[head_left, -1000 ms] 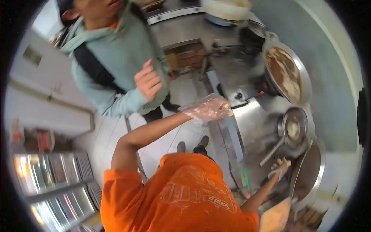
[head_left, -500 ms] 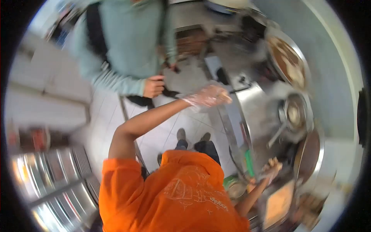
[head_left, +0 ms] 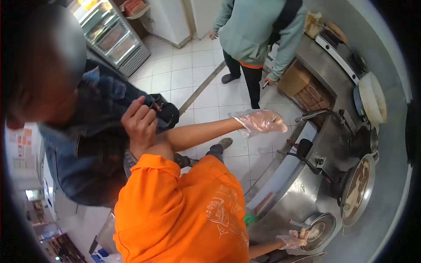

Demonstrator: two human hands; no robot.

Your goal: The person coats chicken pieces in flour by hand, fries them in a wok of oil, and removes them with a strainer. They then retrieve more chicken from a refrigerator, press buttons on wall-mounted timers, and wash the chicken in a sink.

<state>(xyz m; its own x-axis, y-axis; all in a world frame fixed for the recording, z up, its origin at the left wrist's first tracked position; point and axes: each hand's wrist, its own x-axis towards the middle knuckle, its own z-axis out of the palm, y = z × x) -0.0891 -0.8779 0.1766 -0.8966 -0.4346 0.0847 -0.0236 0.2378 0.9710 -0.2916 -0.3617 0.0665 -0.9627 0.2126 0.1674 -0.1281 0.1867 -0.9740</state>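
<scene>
My left hand, in a clear plastic glove, is held out over the tiled floor at the end of my bent arm. Its fingers are pressed together, and what they hold, if anything, cannot be made out. Low on the right, my right hand, also gloved, is closed on lumpy pale food pieces. These are at the near edge of a round metal pan on the steel counter. A wide pan of brown sauce stands beyond it.
At the left, a person in a denim jacket is close by, one hand raised beside my left arm. Another person in a green hoodie stands ahead. A white basin, a two-burner stove and cardboard boxes are further along.
The view has swung round. The person in denim now appears at the left, and the one in green is farther off. My right hand is now at the round pan with the food pieces.
</scene>
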